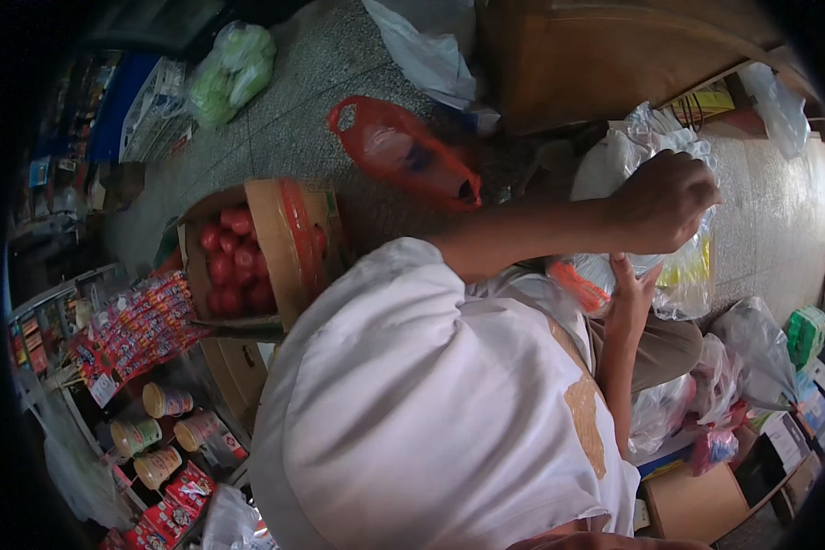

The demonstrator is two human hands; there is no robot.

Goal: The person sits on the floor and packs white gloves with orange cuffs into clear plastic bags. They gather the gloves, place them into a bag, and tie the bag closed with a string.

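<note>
My left hand (667,199) is curled into a fist in front of a bundle of clear and white plastic bags (601,165). Whether its fingers grip any plastic is hidden. Just below it, my right hand (631,289) holds the lower part of a clear plastic bag (591,267) between thumb and fingers. Something orange (577,283) shows through that bag beside the right hand. Clear plastic with yellow contents (687,265) hangs to the right of both hands, above my bent knee (670,350).
A red plastic bag (412,158) lies on the speckled floor (302,103). Left of me stands an open cardboard box (265,240) of red round produce. Snack packets (137,323) and lidded tubs (158,467) lie nearby. A wooden panel (591,62) rises at the top; filled bags (749,350) sit at right.
</note>
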